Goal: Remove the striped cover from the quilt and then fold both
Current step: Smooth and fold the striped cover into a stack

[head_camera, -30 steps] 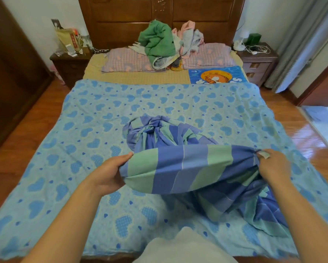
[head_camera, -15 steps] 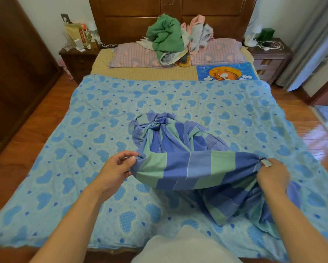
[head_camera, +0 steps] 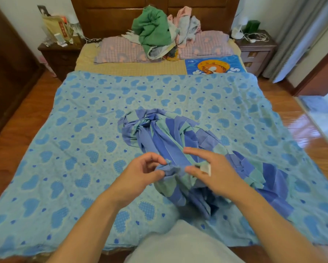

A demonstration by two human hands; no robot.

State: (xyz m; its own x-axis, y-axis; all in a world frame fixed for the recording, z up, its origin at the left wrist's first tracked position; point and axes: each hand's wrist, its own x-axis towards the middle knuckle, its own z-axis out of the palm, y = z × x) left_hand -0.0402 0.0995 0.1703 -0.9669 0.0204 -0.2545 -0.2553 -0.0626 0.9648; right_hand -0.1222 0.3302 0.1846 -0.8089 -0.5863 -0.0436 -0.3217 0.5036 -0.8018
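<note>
The striped cover [head_camera: 180, 141], in blue and green bands, lies crumpled in a heap on the near middle of the quilt [head_camera: 79, 118], trailing off toward the near right. The quilt, pale blue with darker hearts, is spread flat over the bed and reaches its near edge. Both hands meet just above the heap's near end. The left hand [head_camera: 140, 175] pinches a bunched edge of the cover between thumb and curled fingers. The right hand [head_camera: 212, 173] pinches the same edge just beside it, its other fingers loosely spread; a white tag shows at its thumb. At the far end, a pile of clothes [head_camera: 159, 33] sits on pink pillows [head_camera: 121, 52] against the wooden headboard [head_camera: 110, 14], with a nightstand [head_camera: 256, 48] at the far right.
</note>
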